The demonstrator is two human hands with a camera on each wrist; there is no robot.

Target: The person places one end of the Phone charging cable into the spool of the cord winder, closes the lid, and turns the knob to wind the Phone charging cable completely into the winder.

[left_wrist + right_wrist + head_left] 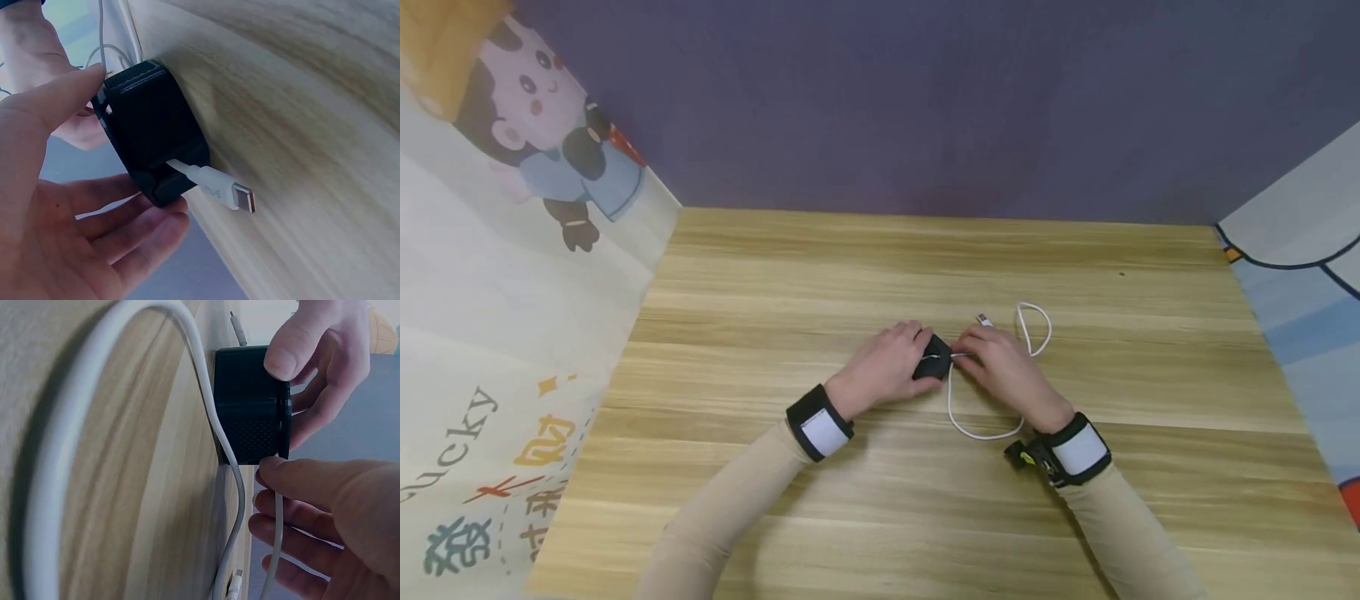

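My left hand (883, 365) grips a small black plastic block (934, 367) between thumb and fingers. In the left wrist view, a white USB-C plug (219, 189) sticks out of a recess in the block (150, 119). A white charging cable (985, 437) runs from the block's other end. My right hand (1002, 371) pinches the cable close to that end; in the right wrist view its thumb and finger touch the cable (279, 515) right at the block's edge. The cable's USB-A plug (983, 319) lies just beyond my right hand.
A wood-grain table (760, 275) lies under both hands. A loop of the cable (1049, 329) rests to the right of my right hand. A dark wall panel (925, 108) stands at the back, with printed sheets (550, 308) at the sides.
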